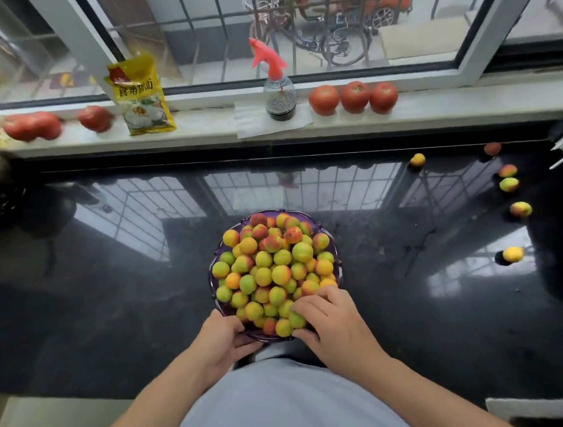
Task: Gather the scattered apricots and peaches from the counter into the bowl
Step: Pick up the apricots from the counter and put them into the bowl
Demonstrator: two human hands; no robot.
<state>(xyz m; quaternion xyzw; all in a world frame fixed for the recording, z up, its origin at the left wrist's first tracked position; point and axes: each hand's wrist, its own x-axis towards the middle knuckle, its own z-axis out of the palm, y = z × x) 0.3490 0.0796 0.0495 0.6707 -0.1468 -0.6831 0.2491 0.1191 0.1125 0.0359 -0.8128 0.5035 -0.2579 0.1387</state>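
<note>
- Your left hand [224,336] curls around the near-left rim of the purple bowl [331,243], gripping it.
- Your right hand [332,322] lies over the near-right fruit, fingers bent and touching the top pieces; whether it pinches any, you cannot tell.
- The bowl sits mid-counter, heaped with round yellow-green-red apricots and peaches [271,266].
- 6 loose fruits [513,254] lie well apart at the right, on the glossy black counter [109,298], which is bare on both sides of the bowl.
- 3 smooth tomatoes [354,97] line the sill.

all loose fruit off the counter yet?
No, six loose fruits lie on the black counter right of the bowl.
</note>
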